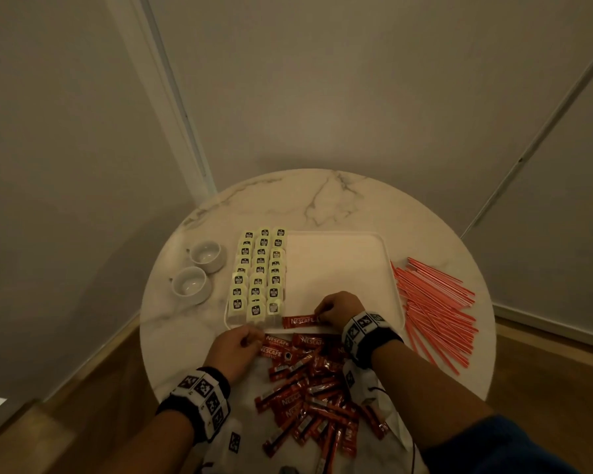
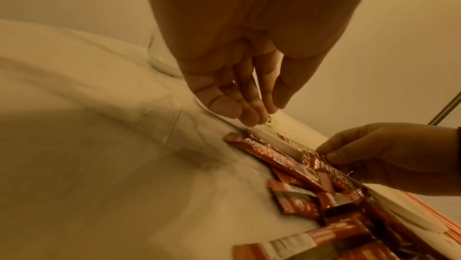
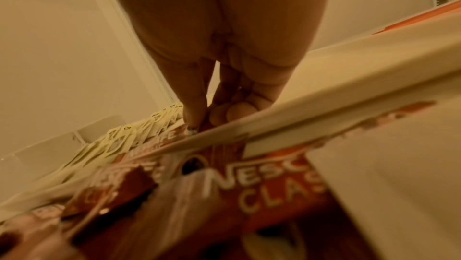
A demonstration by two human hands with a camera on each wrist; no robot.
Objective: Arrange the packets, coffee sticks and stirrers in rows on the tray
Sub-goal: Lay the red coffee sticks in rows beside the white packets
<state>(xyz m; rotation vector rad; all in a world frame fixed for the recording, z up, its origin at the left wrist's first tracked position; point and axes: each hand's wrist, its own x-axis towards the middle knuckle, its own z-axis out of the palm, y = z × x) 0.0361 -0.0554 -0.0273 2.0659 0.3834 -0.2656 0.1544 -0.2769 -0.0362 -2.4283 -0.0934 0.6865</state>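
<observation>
A white tray point(image 1: 336, 268) on the round marble table point(image 1: 322, 200) carries yellow packets point(image 1: 259, 275) in three rows along its left side. My right hand point(image 1: 320, 314) pinches the right end of one red coffee stick point(image 1: 298, 321), which lies flat inside the tray's near edge beside the packets. The right wrist view shows thumb and fingers point(image 3: 192, 118) closed on that stick just past the tray rim point(image 3: 299, 106). My left hand point(image 1: 254, 336) hovers at the left end of the loose stick pile point(image 1: 308, 388), fingers point(image 2: 237, 110) straight and holding nothing.
Orange stirrers point(image 1: 439, 309) lie in a loose heap on the table right of the tray. Two white cups point(image 1: 206, 256) point(image 1: 189, 285) stand left of the tray. The tray's middle and right side are bare. Walls close in behind the table.
</observation>
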